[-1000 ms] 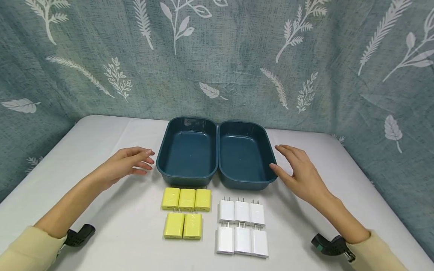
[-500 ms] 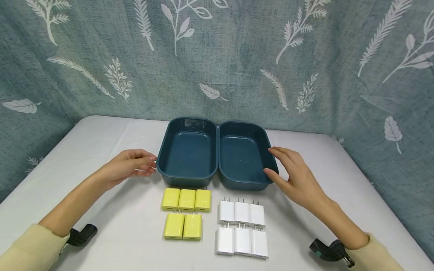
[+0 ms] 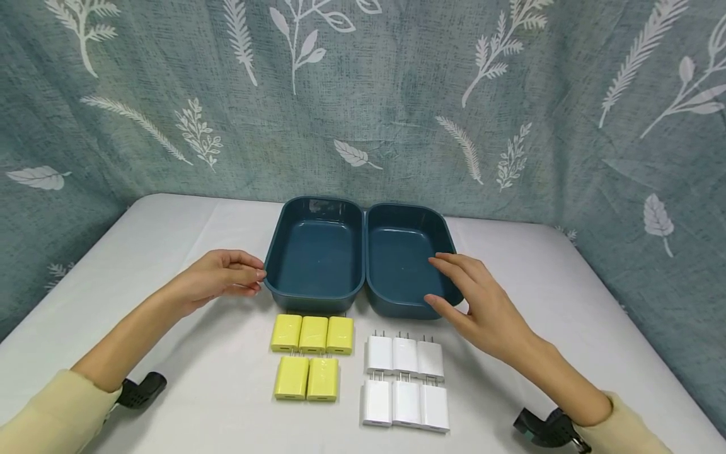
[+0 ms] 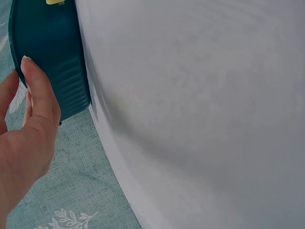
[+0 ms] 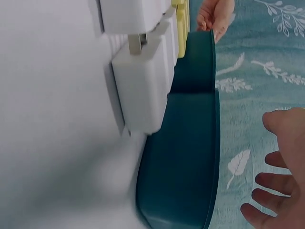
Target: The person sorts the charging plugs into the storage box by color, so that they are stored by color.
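My left hand (image 3: 224,277) pinches the left rim of the left bin (image 3: 317,297), a deep teal plastic box. In the left wrist view, the left hand's thumb and fingers (image 4: 39,88) lie either side of that rim. Over the near right corner of the matching right bin (image 3: 405,308), my right hand (image 3: 490,309) hovers with spread fingers and holds nothing. Several yellow USB wall chargers (image 3: 313,334) lie in two rows before the left bin. Several white USB wall chargers (image 3: 405,354) form two rows before the right bin, their prongs pointing away from me.
Both bins stand side by side on a white tabletop (image 3: 187,403), near its back edge. A teal curtain (image 3: 397,101) with white leaf prints hangs right behind. Each wrist carries a black camera mount (image 3: 143,389).
My left hand has moved right and closed its fingertips on the left bin's rim. The right hand has shifted left, from beside the right bin to above its near corner. The chargers lie unmoved.
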Motion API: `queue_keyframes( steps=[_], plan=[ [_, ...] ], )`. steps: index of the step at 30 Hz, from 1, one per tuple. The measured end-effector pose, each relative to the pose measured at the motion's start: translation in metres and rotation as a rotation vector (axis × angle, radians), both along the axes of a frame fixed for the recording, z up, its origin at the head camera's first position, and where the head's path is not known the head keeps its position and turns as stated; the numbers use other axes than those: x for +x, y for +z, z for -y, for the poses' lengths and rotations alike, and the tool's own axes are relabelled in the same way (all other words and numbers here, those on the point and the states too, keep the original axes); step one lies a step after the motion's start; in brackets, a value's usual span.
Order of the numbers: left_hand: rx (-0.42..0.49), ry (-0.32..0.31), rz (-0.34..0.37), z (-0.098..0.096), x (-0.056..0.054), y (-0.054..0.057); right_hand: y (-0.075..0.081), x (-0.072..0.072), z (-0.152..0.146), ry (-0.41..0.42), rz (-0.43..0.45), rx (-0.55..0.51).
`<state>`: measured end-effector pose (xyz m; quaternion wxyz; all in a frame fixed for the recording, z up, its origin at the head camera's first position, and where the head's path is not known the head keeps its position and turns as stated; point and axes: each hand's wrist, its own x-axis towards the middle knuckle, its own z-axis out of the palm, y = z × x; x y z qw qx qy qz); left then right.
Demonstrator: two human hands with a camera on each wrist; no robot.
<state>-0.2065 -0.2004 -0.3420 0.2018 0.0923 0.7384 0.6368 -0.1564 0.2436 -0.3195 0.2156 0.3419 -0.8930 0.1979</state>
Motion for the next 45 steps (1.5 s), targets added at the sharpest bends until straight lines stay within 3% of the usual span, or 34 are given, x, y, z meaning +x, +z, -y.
queue_keyframes(
  steps=[24,32,45],
  plan=[
    [0.098,0.052,0.073,-0.003,0.001,-0.001,-0.006,0.022,0.034,0.222,0.061,0.008],
    [0.082,0.046,0.083,-0.003,0.002,0.001,-0.012,0.027,0.044,0.242,0.1,0.028],
    [0.131,0.044,0.113,-0.003,-0.002,-0.002,-0.021,0.029,0.05,0.288,0.07,0.03]
  ],
)
